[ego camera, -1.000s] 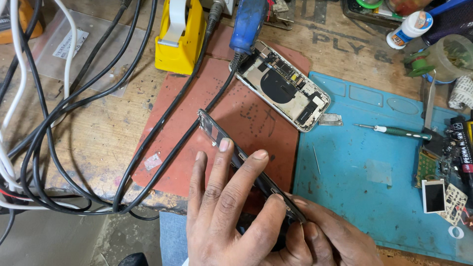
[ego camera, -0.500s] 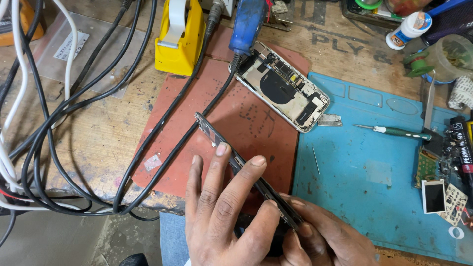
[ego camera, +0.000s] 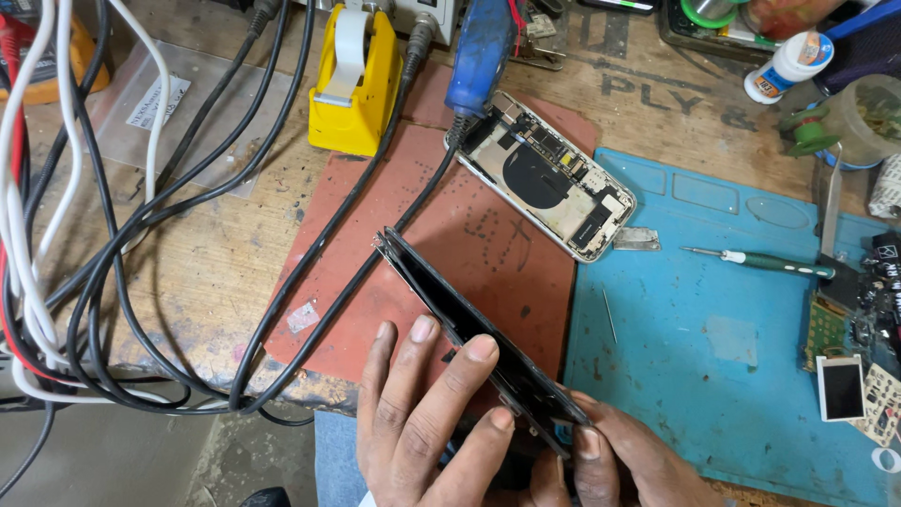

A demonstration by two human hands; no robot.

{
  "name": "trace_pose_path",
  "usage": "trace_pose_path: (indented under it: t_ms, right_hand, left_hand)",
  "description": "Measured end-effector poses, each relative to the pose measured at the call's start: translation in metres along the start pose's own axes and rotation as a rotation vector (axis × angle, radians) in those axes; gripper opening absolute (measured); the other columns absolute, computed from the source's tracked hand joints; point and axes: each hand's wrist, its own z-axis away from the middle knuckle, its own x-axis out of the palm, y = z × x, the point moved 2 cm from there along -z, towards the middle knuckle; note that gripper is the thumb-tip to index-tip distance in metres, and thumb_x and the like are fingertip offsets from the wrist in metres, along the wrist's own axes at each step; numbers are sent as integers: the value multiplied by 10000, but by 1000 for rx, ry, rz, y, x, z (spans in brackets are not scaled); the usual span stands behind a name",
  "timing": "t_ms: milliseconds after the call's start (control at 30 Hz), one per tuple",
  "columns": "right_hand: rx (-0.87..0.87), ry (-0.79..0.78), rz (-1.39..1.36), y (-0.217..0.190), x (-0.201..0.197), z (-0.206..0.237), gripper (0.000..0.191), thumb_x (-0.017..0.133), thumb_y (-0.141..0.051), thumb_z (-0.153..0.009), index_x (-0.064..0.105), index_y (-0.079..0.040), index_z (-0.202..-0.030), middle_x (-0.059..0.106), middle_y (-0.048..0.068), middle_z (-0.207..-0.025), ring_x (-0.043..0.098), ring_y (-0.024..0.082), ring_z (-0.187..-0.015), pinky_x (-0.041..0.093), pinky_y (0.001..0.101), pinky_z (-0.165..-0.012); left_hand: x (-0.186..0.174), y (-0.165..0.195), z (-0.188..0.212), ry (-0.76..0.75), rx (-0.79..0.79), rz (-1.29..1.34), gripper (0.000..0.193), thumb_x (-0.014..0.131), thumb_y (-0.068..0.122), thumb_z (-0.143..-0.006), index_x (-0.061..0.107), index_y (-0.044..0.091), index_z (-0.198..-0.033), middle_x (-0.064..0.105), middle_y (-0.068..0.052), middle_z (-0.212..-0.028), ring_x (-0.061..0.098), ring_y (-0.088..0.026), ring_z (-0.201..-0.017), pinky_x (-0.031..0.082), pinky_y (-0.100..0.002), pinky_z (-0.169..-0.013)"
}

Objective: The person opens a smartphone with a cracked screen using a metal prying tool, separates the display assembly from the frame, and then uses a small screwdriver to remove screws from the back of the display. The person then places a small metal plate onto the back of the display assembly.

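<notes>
Both hands hold a detached phone screen panel [ego camera: 474, 343] on edge above the red mat [ego camera: 450, 253], the left hand [ego camera: 427, 418] bracing its face with spread fingers, the right hand [ego camera: 610, 455] pinching its near end, while the opened phone body [ego camera: 544, 183] lies apart on the bench [ego camera: 188, 253]

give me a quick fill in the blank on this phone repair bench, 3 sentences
1. Both the left hand and the right hand hold a detached phone ____ on its edge.
2. The opened phone body lies partly on the ____ mat.
3. The green-handled screwdriver lies on the ____ mat.

Missing words: screen; red; blue
</notes>
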Motion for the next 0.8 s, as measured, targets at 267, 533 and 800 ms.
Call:
trace_pose_path:
  t_ms: [267, 533, 800]
  right_hand:
    - [209, -160, -275, 8, -3, 1, 566, 431, -423, -1081, 509, -45, -1495, 716, 142, -1040, 745, 183, -873, 678, 366, -759]
    - [136, 81, 57, 5, 4, 4, 570, 468, -428, -1068, 644, -33, -1440, 734, 160, -1236, 731, 237, -1147, 573, 387, -962]
    - [245, -65, -12, 15, -8, -3, 587, 511, -362, -959, 602, -85, -1469, 649, 156, -1366, 598, 271, -1312, 465, 439, -1118]
  left_hand:
    - [5, 0, 3, 66, -23, 24, 323, 769, 308, -922, 552, 178, -1122, 669, -92, -1235, 630, -393, -1242, 521, -653, -1090]
    - [8, 9, 3, 127, -139, 75, 375, 708, 466, -926, 615, 162, -1126, 627, -75, -1239, 549, -363, -1324, 487, -637, -1185]
    - [6, 20, -2, 116, -244, 26, 354, 712, 465, -912, 577, 164, -1040, 610, -66, -1151, 533, -373, -1302, 446, -620, -1169]
